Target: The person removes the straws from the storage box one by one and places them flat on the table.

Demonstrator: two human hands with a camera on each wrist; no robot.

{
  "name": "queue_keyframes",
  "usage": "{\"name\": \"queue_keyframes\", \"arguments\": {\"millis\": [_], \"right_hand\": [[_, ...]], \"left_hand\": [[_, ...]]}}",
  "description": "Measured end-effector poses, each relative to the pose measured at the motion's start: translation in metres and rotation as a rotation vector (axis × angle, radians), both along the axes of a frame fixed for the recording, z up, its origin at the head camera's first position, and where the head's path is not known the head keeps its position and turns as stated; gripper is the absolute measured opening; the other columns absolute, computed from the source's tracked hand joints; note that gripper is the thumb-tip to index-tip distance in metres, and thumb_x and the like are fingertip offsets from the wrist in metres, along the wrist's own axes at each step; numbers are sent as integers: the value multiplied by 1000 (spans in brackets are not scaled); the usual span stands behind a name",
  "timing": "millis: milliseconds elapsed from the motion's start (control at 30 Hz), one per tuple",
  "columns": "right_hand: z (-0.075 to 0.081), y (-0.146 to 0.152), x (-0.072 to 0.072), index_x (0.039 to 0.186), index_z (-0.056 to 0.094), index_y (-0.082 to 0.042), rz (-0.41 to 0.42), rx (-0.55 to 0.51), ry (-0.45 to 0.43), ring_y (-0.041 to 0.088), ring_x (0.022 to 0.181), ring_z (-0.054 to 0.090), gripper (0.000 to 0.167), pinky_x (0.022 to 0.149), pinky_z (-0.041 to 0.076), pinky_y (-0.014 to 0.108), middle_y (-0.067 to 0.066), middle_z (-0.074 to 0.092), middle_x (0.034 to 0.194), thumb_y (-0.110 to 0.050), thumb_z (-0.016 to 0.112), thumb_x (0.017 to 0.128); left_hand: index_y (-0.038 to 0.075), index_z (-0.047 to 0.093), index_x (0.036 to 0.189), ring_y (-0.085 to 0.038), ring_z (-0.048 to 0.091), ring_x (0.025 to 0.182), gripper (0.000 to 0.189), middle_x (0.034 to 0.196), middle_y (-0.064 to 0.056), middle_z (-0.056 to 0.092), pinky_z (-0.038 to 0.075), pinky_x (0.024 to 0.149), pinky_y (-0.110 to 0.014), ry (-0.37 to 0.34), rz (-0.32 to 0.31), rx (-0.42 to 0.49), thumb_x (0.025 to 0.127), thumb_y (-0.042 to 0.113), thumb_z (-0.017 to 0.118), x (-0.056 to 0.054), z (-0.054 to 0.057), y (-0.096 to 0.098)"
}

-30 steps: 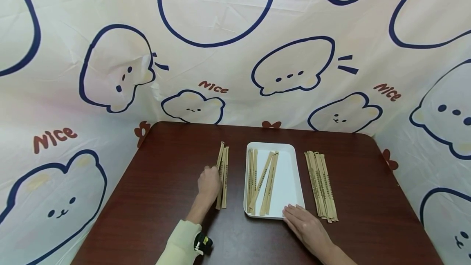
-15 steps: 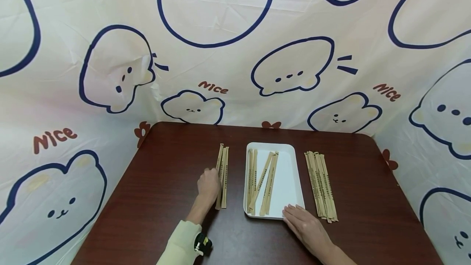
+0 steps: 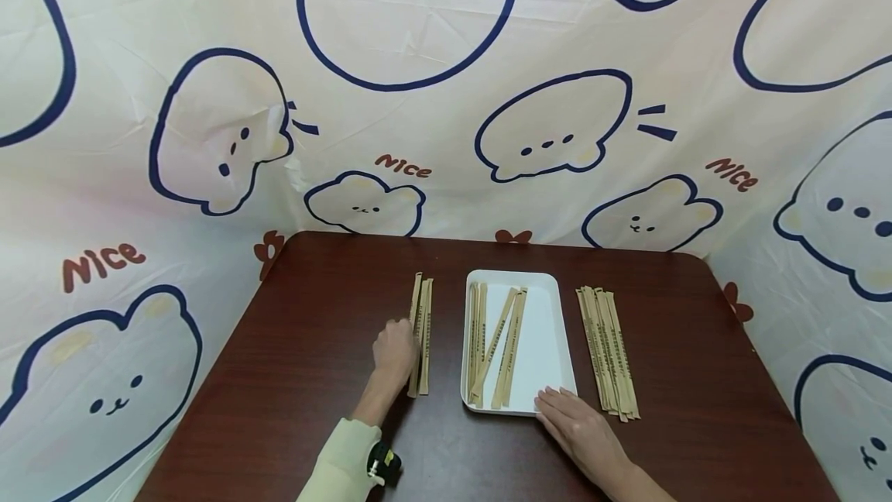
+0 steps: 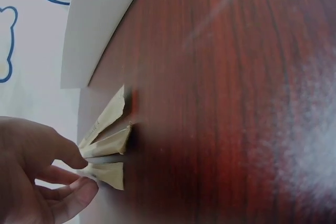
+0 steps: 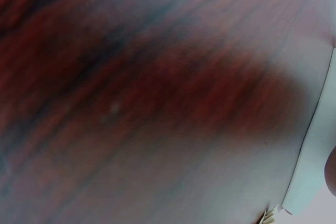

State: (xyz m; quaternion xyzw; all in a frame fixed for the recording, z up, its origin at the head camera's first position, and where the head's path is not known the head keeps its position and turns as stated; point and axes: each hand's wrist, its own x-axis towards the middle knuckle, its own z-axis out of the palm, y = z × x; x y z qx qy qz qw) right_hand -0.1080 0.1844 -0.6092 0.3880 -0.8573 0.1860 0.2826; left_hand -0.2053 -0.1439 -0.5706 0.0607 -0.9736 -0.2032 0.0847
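Several slim sticks in printed brown paper wrappers lie at the left of the table in the head view. My left hand (image 3: 395,351) pinches the leftmost wrapped stick (image 3: 416,297) of this group. In the left wrist view, thumb and fingers close around the end of the lowest wrapped stick (image 4: 110,174), with two other wrapped ends above it. My right hand (image 3: 577,426) rests its extended fingers on the near right corner of a white tray (image 3: 550,347). Inside the tray lie several more wrapped sticks (image 3: 512,347), some crossing at a slant.
Right of the tray is a tight bundle of similar wrapped sticks (image 3: 608,353). They all lie on a dark brown wooden table (image 3: 334,293). A white cloth printed with cartoon bears (image 3: 446,122) hangs behind and beside the table.
My left hand has shifted slightly toward me, and the leftmost wrapped stick has slid a little the same way. The right hand and the tray have stayed put.
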Motion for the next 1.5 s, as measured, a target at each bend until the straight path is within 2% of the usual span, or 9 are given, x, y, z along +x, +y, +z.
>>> {"name": "queue_keyframes", "arguments": {"millis": [233,367,533,700,767,933,1133,1267,1500], "right_hand": [[0,0,0,103,77,-1,5,-14,23,29,101,70,39,87,56,47,12,73,107,-29,50,105],[0,0,0,104,77,-2,3,-20,21,29,102,69,39,89,55,46,12,73,108,-30,49,106],[-1,0,0,105,77,-2,1,-21,15,29,103,69,37,90,55,45,12,73,109,-29,52,104],[-1,0,0,105,76,-1,3,-18,16,30,104,69,34,90,55,46,12,73,109,-27,55,102],[-1,0,0,105,76,-1,5,-16,19,30,103,69,35,90,55,46,12,73,109,-28,54,103],[0,0,0,105,76,-1,11,-16,28,29,102,69,35,89,55,47,12,73,108,-28,53,104],[0,1,-1,105,76,-1,12,-14,28,29,102,69,34,89,55,46,12,73,109,-27,55,102],[-1,1,-1,105,77,-2,7,-9,29,28,102,69,34,88,55,45,12,73,109,-27,54,103],[-2,1,-1,105,77,-2,12,-15,25,28,102,69,32,88,55,46,11,73,109,-26,56,101]], "left_hand": [[-4,65,80,-34,64,64,13,80,-18,60,56,49,-43,52,-85,-3,89,5,66,0,10,11],[-7,70,97,-37,67,72,18,91,-24,64,59,54,-43,128,-153,-9,88,8,71,3,20,26],[-6,69,105,-37,68,78,22,98,-25,64,60,60,-41,187,-241,-23,89,10,71,6,30,48],[-6,69,109,-34,68,84,23,101,-24,64,60,67,-40,207,-321,-6,91,9,69,9,36,70],[-5,69,109,-34,68,85,22,101,-23,64,60,67,-40,187,-351,-9,92,8,69,11,36,78],[-3,69,111,-31,67,87,23,101,-20,64,61,67,-35,144,-409,-40,92,9,68,14,32,93],[-2,71,104,-22,64,78,20,92,-13,62,58,56,-24,197,-452,-140,87,8,73,18,24,107],[-2,70,101,-19,61,73,17,88,-12,59,55,51,-22,176,-443,-222,87,7,73,18,18,114],[-2,68,94,-21,61,71,12,82,-12,58,56,51,-28,115,-395,-294,85,5,72,18,9,124]]}}
